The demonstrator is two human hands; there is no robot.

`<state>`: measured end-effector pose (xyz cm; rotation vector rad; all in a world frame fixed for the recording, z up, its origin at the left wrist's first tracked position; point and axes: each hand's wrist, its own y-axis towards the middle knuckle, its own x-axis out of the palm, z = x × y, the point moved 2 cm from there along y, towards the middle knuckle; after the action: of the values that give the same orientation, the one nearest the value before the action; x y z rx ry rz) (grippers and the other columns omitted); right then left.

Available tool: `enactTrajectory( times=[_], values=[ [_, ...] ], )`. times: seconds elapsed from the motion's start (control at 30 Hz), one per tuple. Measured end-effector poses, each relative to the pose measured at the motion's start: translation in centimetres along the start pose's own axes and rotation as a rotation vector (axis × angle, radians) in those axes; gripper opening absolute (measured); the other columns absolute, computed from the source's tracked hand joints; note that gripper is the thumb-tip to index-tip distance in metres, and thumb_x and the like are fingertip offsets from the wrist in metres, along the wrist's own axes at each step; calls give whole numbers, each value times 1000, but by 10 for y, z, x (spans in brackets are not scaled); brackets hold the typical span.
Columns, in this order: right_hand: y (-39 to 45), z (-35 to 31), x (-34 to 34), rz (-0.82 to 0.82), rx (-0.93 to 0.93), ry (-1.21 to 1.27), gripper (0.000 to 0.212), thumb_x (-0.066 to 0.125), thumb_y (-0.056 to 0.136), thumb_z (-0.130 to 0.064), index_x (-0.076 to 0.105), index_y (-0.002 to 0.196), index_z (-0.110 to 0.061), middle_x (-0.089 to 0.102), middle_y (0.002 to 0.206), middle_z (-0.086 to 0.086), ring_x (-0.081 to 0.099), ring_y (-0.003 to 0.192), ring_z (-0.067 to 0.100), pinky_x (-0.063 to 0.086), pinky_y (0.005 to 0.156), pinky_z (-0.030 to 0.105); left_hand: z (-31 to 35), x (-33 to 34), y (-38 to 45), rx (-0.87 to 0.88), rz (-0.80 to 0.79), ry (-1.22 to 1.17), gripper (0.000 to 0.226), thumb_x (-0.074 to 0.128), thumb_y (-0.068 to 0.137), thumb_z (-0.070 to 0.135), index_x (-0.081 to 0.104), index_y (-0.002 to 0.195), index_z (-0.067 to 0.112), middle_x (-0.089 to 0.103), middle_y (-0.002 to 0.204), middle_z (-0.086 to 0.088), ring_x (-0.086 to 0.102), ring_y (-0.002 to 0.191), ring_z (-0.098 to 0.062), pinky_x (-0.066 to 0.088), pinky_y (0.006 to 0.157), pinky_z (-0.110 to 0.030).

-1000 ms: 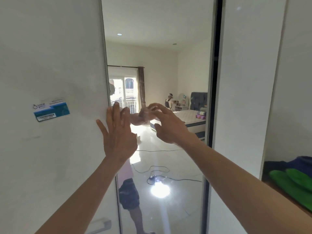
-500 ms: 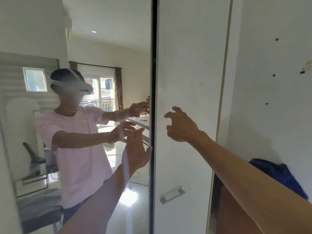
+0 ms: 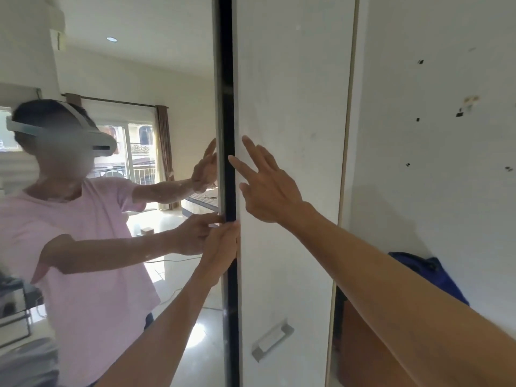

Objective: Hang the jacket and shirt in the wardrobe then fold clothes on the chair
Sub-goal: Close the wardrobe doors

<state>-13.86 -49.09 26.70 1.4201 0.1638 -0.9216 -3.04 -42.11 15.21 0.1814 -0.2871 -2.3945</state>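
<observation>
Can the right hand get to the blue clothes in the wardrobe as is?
Probably yes: the right hand is empty at the white door, and the gap beside it leaves the blue clothes exposed.

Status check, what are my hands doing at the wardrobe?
Left hand on the mirrored door edge. Right hand spread open on the white panel. No garment held.
</observation>
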Motion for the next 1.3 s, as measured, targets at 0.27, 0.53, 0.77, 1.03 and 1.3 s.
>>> enactTrajectory(
  times=[0.27,0.53,0.77,1.03,1.3],
  values=[
    [11,19,-54,297,70,-235,46,63,84,-27,64,129,-16,23,164,9,20,151,32,48,102,49,11,30,-15,153,-437,-30,38,52,97,43,68,114,13,75,102,-9,73,93,-28,61,80,-51],
    [-42,65,-109,328,150,-424,51,56,85,-12,58,136,-11,20,164,14,15,152,37,54,95,37,11,121,-27,164,-741,43,66,55,82,71,42,137,37,50,122,28,45,102,17,41,77,-9],
    [-97,127,-145,361,255,-463,63,54,80,12,49,142,-2,18,162,24,21,149,43,50,102,39,32,216,-34,504,-696,331,128,43,51,100,-10,154,47,-9,164,23,3,153,-12,18,123,-49],
    [-144,213,-173,280,385,-577,65,59,81,12,43,143,7,16,161,29,17,149,44,19,123,43,20,320,-14,770,-550,484,134,49,55,99,-24,152,42,-23,164,10,-13,154,-22,8,124,-51],
    [-174,292,-173,136,521,-601,65,50,98,-13,22,156,-2,-4,167,15,-6,153,37,2,122,35,36,384,6,837,-525,646,130,65,68,80,-32,147,44,-39,157,8,-30,149,-28,10,119,-64]
  ],
)
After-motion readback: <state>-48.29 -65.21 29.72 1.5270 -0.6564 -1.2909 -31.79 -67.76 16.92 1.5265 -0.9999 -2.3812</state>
